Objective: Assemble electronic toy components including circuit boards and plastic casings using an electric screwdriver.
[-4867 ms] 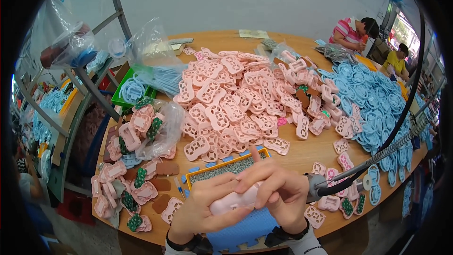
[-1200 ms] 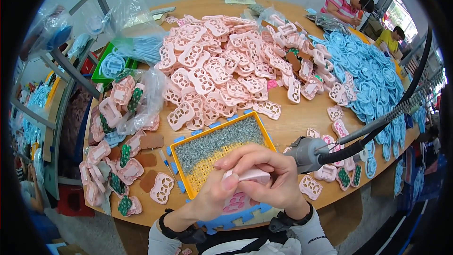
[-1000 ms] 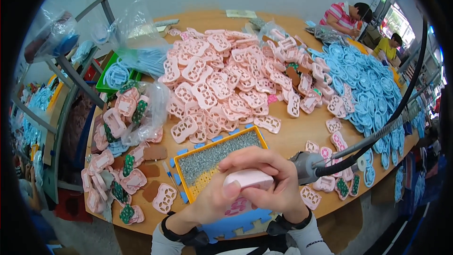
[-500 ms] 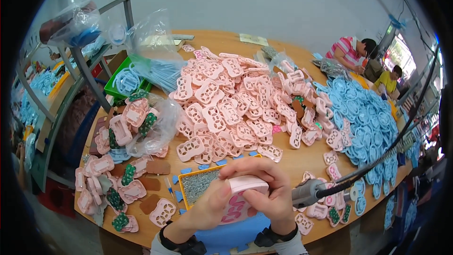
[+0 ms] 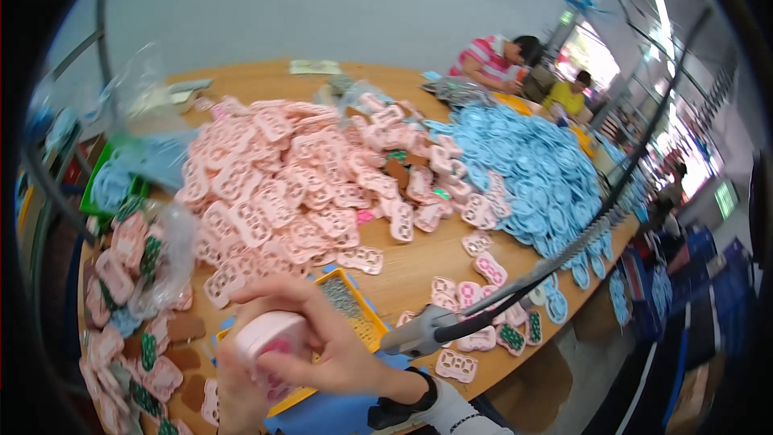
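Note:
A pink plastic casing with darker pink cut-out shapes point(image 5: 278, 330) is between my hands, raised above the near edge of the table. My left hand point(image 5: 239, 391) is closed around its lower left side, partly cut off by the lower edge. The fingers of my right hand point(image 5: 334, 342) curve over its top, and the thumb presses on its front. Just behind my right hand is a yellow tray point(image 5: 377, 314) with small grey and brass-coloured pieces. A grey powered screwdriver point(image 5: 419, 334) on a black cable hangs beside my right wrist.
A large heap of pink casing plates point(image 5: 274, 169) covers the table's middle, with a heap of blue plastic parts point(image 5: 531, 169) to its right. Green circuit boards point(image 5: 149, 258) and pink halves lie at left near a clear bag point(image 5: 169, 250). A co-worker in a striped shirt point(image 5: 485, 56) sits beyond.
The view has swung to the right, so the table and heaps appear farther left. My hands still grip the pink casing, which has tilted and sits lower left in the picture.

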A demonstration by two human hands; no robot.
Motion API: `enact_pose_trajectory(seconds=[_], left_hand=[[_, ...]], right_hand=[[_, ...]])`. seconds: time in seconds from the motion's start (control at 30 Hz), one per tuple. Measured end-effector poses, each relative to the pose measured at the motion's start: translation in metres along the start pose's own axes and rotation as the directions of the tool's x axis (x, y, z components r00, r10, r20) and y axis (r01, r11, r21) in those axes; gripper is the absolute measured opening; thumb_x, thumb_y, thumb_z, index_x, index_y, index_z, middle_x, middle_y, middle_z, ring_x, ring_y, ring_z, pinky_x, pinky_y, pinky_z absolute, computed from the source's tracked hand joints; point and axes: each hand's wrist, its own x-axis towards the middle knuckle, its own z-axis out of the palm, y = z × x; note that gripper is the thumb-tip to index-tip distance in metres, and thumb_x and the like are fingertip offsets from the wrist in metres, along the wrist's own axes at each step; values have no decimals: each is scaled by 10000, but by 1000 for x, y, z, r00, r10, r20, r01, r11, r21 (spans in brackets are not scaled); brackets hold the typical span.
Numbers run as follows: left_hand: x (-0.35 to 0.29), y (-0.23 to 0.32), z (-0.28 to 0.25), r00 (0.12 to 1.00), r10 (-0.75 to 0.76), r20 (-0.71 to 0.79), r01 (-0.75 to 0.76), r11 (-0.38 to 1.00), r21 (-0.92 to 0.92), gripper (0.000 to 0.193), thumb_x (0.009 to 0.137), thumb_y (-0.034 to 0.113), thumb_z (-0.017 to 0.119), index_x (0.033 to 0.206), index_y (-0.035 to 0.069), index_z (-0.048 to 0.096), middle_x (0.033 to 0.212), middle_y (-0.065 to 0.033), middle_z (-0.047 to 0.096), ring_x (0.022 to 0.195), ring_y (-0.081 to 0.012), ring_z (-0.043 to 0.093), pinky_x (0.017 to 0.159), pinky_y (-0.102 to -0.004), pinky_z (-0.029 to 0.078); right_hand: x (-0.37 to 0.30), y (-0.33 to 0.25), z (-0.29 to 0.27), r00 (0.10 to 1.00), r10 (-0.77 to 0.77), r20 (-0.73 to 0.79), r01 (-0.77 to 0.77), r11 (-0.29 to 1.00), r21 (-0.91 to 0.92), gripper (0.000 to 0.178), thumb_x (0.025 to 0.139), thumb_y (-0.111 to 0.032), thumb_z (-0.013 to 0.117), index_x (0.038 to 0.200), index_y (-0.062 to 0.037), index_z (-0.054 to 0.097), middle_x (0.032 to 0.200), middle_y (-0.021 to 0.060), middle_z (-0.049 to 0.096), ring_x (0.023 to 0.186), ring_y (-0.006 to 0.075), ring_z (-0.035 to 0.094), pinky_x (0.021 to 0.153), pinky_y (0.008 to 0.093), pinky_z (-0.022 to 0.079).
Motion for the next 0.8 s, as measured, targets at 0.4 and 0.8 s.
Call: enact_pose_trajectory(seconds=[0.4,0.8], left_hand=[[-24,0,-25,982,90,168,-128,965,231,582,922,347,391,1330,-33,225,1147,-127,467,1002,-184,491,819,-262,410],[-10,25,-14,976,-110,186,98,993,72,535,767,8,557,1254,-38,341,1168,-173,459,1007,-236,506,872,-298,393]], right_hand=[[-6,-4,-8,986,-150,70,165,869,-467,489,788,-218,588,1212,-38,426,1015,123,524,887,229,531,771,296,423],[2,5,-18,990,-123,72,134,975,-176,560,804,-198,573,1296,-90,330,1001,52,502,806,119,495,709,240,417]])
